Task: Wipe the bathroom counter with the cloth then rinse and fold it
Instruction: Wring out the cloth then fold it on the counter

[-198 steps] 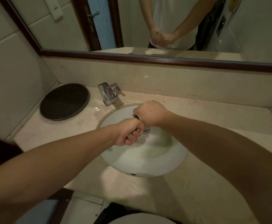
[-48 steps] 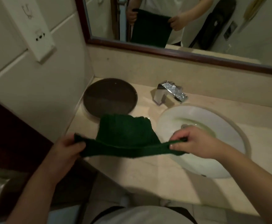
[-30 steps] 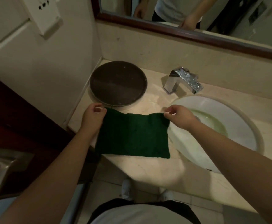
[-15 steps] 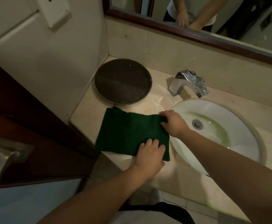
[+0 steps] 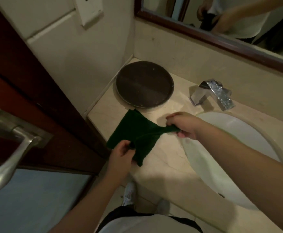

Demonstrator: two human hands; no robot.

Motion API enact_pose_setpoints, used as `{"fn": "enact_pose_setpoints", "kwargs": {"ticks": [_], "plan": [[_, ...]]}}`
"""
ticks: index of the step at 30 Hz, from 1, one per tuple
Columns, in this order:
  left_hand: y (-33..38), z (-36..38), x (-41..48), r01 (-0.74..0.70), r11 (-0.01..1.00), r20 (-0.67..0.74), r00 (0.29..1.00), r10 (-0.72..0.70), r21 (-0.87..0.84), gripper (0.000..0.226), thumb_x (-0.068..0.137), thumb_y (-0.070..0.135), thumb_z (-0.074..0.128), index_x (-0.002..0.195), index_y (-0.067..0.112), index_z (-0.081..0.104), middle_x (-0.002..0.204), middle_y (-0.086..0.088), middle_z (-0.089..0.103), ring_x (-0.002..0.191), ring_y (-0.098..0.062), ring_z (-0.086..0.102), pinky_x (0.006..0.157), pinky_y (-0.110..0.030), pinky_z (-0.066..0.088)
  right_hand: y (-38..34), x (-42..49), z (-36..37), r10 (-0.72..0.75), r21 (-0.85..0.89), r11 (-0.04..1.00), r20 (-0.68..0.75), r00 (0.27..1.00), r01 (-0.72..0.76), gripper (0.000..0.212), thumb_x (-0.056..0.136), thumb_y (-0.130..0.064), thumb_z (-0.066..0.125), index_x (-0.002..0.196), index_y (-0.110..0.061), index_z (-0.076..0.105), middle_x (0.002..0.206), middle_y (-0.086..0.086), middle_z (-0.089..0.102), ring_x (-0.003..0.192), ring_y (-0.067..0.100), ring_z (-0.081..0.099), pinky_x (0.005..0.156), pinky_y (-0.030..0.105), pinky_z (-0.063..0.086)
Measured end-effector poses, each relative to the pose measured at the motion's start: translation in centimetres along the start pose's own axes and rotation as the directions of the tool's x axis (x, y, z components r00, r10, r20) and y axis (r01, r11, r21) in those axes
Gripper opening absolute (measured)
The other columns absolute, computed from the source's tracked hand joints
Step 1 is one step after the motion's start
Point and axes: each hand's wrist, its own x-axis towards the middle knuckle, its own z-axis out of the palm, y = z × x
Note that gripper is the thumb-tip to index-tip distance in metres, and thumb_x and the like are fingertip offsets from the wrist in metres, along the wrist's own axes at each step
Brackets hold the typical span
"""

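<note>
Because the green cloth [image 5: 134, 132] is being folded, each hand grips one of its near corners: the right hand [image 5: 182, 126] is closed on a corner at the side of the sink, and the left hand [image 5: 122, 154] pinches the corner at the front edge of the desk [image 5: 164, 163]. Between them the held edge is lifted and pulled into a tight ridge, while the far part of the cloth lies flat on the desk, near its left front corner. I judge that the edge is raised so it can be carried over the flat part for one more fold (the cloth looks already doubled, but I cannot be sure).

A round dark tray [image 5: 145, 84] sits in the back left corner of the desk, just beside the far corner of the cloth. A chrome faucet [image 5: 213, 94] stands at the back edge, above the white sink [image 5: 238, 148]. The desk is pale marble with a wet shine near the faucet. It is a narrow bathroom: a mirror [image 5: 221, 22] with a dark wooden frame hangs above, and a door with a metal handle [image 5: 9, 148] is at the left.
</note>
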Motion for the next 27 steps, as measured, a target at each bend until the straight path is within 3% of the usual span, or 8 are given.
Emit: {"fn": "enact_pose_setpoints", "kwargs": {"ticks": [3, 6, 10, 14, 17, 21, 24, 27], "plan": [[0.6, -1.8, 1.4, 0.120, 0.975, -0.110, 0.984, -0.142, -0.186, 0.019, 0.094, 0.004, 0.052, 0.107, 0.009, 0.063, 0.108, -0.016, 0.068, 0.100, -0.032, 0.067, 0.085, -0.053, 0.056, -3.8, 0.8, 3.3, -0.020, 0.191, 0.982, 0.072, 0.997, 0.006, 0.016, 0.091, -0.013, 0.061, 0.107, -0.011, 0.062, 0.078, 0.008, 0.063, 0.055, 0.013, 0.056, 0.038, 0.018, 0.042], [0.9, -3.5, 2.6, 0.189, 0.969, -0.174, 0.961, -0.216, -0.159, 0.020, 0.094, 0.008, 0.049, 0.111, 0.013, 0.059, 0.105, -0.011, 0.067, 0.091, -0.027, 0.069, 0.080, -0.053, 0.058, -6.2, 2.0, 5.8, -0.044, 0.400, 0.916, 0.128, 0.991, -0.011, 0.026, 0.091, -0.011, 0.064, 0.117, -0.006, 0.058, 0.110, 0.017, 0.066, 0.072, 0.023, 0.069, 0.041, 0.022, 0.052], [0.5, -5.4, 3.0, 0.195, 0.949, -0.391, 0.917, -0.085, 0.249, 0.019, 0.090, 0.023, 0.061, 0.107, 0.020, 0.051, 0.102, -0.004, 0.061, 0.087, -0.020, 0.062, 0.080, -0.041, 0.054, -5.6, 3.7, 7.1, -0.157, 0.003, 0.988, -0.043, 0.987, 0.157, 0.013, 0.091, -0.025, 0.063, 0.091, -0.013, 0.058, 0.096, 0.012, 0.069, 0.067, 0.022, 0.069, 0.055, 0.029, 0.057], [-0.1, -4.9, 3.8, 0.253, 0.953, -0.366, 0.913, -0.179, 0.165, 0.065, 0.082, 0.037, 0.074, 0.132, 0.010, 0.041, 0.121, -0.005, 0.049, 0.094, -0.017, 0.052, 0.071, -0.026, 0.045, -2.6, 5.7, 6.4, -0.266, -0.490, 0.859, -0.173, 0.948, 0.151, 0.041, 0.083, -0.034, 0.065, 0.119, -0.015, 0.059, 0.118, 0.008, 0.064, 0.108, 0.027, 0.061, 0.091, 0.034, 0.050], [-0.6, -3.8, 4.2, 0.271, 0.953, -0.331, 0.919, -0.215, 0.135, 0.070, 0.078, 0.029, 0.079, 0.131, 0.006, 0.039, 0.124, -0.010, 0.054, 0.104, -0.026, 0.058, 0.073, -0.026, 0.049, -1.0, 6.1, 6.8, -0.317, -0.576, 0.799, -0.161, 0.935, 0.172, 0.058, 0.082, -0.039, 0.070, 0.130, -0.014, 0.049, 0.120, 0.010, 0.060, 0.108, 0.029, 0.060, 0.089, 0.034, 0.049], [-1.5, -3.9, 4.2, 0.270, 0.946, -0.371, 0.909, -0.190, 0.177, 0.058, 0.081, 0.020, 0.075, 0.129, 0.005, 0.047, 0.124, -0.013, 0.058, 0.110, -0.030, 0.059, 0.087, -0.035, 0.051, 0.2, 5.9, 8.2, -0.349, -0.597, 0.762, -0.052, 0.936, 0.251, 0.037, 0.082, -0.029, 0.068, 0.112, -0.012, 0.055, 0.097, 0.005, 0.062, 0.095, 0.025, 0.061, 0.081, 0.035, 0.051], [-1.2, -4.2, 3.5, 0.215, 0.968, -0.330, 0.930, -0.164, 0.125, 0.045, 0.086, 0.017, 0.067, 0.130, 0.010, 0.056, 0.121, -0.009, 0.063, 0.111, -0.026, 0.060, 0.097, -0.041, 0.050, 0.6, 5.2, 8.4, -0.278, -0.538, 0.802, 0.048, 0.959, 0.259, 0.027, 0.081, -0.027, 0.063, 0.105, -0.016, 0.065, 0.099, 0.005, 0.069, 0.097, 0.023, 0.064, 0.084, 0.032, 0.052], [0.3, -4.5, 3.0, 0.116, 0.993, -0.259, 0.958, -0.121, -0.032, 0.043, 0.090, 0.015, 0.058, 0.133, 0.018, 0.054, 0.120, -0.001, 0.062, 0.112, -0.019, 0.059, 0.101, -0.041, 0.048, 0.0, 4.1, 7.7, -0.198, -0.109, 0.971, 0.114, 0.974, 0.210, 0.027, 0.085, -0.016, 0.060, 0.112, -0.014, 0.066, 0.107, 0.010, 0.071, 0.099, 0.024, 0.068, 0.087, 0.034, 0.056]]}}
